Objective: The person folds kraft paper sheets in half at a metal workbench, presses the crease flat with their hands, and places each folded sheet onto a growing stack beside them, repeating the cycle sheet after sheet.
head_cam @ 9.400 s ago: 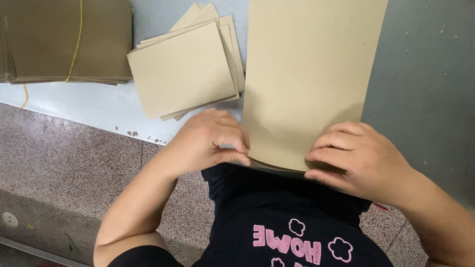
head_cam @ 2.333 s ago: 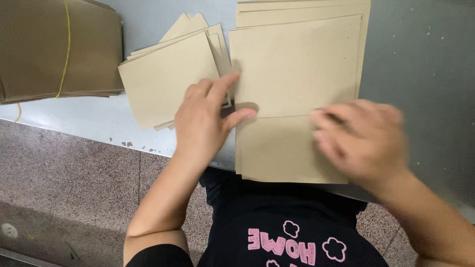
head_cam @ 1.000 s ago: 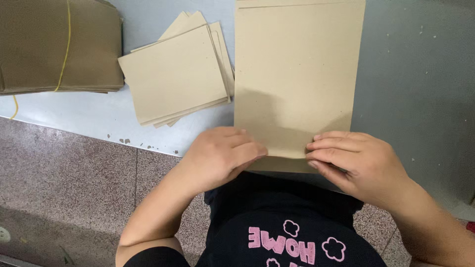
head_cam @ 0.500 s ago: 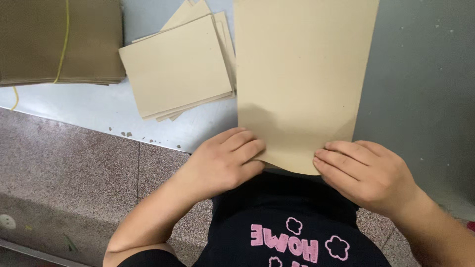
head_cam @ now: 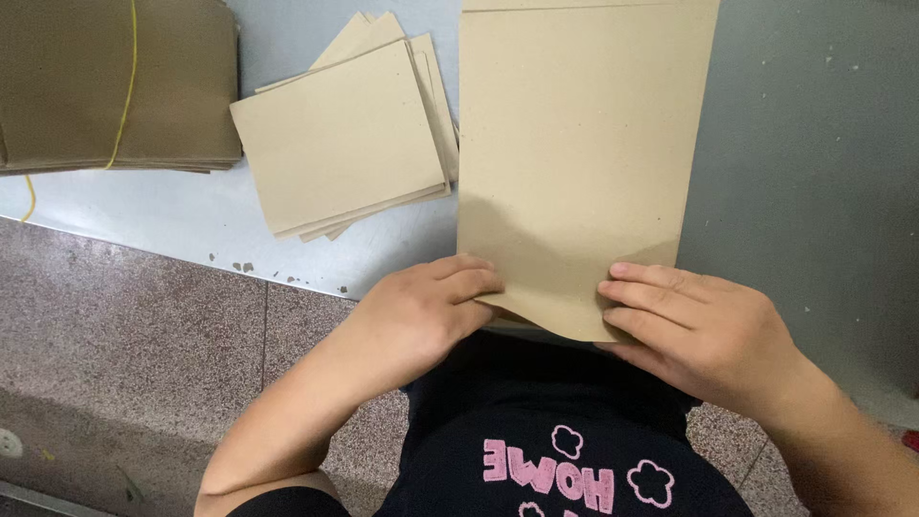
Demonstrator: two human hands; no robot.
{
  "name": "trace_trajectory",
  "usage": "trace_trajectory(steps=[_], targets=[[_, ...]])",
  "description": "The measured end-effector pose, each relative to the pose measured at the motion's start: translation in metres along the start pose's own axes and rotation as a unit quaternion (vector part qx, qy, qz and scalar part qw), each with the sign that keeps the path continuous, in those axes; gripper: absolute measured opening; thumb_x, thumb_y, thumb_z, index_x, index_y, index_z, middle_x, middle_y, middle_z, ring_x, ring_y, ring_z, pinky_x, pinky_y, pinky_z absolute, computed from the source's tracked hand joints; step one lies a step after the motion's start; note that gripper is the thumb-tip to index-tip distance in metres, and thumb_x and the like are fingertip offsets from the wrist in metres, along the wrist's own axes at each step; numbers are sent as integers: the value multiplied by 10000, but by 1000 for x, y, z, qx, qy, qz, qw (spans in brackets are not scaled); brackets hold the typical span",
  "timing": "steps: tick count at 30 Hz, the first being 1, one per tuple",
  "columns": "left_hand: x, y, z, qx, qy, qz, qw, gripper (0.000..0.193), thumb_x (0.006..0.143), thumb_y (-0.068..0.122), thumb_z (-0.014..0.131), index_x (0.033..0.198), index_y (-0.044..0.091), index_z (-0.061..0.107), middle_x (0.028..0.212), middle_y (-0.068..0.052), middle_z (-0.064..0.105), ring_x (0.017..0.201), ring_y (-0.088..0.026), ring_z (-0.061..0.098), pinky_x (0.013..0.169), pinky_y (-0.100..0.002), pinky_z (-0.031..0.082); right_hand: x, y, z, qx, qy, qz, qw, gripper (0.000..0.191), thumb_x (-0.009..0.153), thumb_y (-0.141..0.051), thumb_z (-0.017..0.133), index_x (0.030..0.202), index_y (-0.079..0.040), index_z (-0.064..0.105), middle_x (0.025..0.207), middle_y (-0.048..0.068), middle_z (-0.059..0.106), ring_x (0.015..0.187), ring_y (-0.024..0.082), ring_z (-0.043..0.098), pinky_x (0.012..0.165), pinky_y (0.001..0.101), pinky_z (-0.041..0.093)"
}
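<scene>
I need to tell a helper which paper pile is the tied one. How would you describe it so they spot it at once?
Start at the grey table and go to its far left corner, left of the loose fanned stack. The bundle there is darker brown and thicker, and it alone has a thin yellow string round it.

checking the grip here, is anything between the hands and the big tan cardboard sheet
Nothing visible. The left hand and the right hand both touch the near edge of the large tan cardboard sheet; the smaller tan cardboard stack lies off to its left.
</scene>
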State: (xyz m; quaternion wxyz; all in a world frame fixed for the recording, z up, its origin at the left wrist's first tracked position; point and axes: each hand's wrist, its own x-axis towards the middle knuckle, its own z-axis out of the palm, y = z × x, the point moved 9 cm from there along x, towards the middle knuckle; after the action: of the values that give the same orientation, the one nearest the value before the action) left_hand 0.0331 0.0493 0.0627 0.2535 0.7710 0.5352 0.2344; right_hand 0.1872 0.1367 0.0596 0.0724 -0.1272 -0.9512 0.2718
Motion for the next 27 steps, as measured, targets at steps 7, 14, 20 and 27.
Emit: trace_trajectory(steps=[7, 14, 20, 27], targets=[[3, -4, -2, -41, -1, -13, 999, 216, 796, 228, 803, 820, 52, 680, 1114, -94, 694, 1074, -294, 675, 821, -391, 562, 2, 12, 1, 29, -17, 30, 999, 299, 667, -325, 847, 893, -140, 781, 1059, -1, 779, 1066, 170, 721, 841, 314, 583], [7, 1, -5, -18, 12, -5, 1000, 308, 731, 205, 804, 993, 75, 707, 1112, -66, 673, 1097, -284, 665, 867, -398, 561, 2, 13, 3, 18, -43, 12, 999, 306, 664, -263, 836, 940, -143, 782, 1113, 3, 774, 1075, 171, 721, 866, 320, 585], [5, -1, -2, -8, -1, -16, 1000, 336, 752, 206, 809, 1050, 76, 723, 1113, -60, 663, 1088, -268, 656, 843, -385, 557, -2, 20, 8, 34, -56, 13, 998, 324, 667, -254, 840, 967, -143, 786, 1108, -11, 772, 1087, 159, 718, 875, 319, 586], [3, -7, -2, -21, 3, -13, 1000, 169, 789, 195, 801, 845, 68, 705, 1104, -60, 696, 1079, -260, 675, 817, -369, 573, -3, 28, 9, 50, -69, 10, 996, 340, 654, -215, 836, 983, -149, 783, 1126, -11, 770, 1108, 146, 706, 903, 316, 584]])
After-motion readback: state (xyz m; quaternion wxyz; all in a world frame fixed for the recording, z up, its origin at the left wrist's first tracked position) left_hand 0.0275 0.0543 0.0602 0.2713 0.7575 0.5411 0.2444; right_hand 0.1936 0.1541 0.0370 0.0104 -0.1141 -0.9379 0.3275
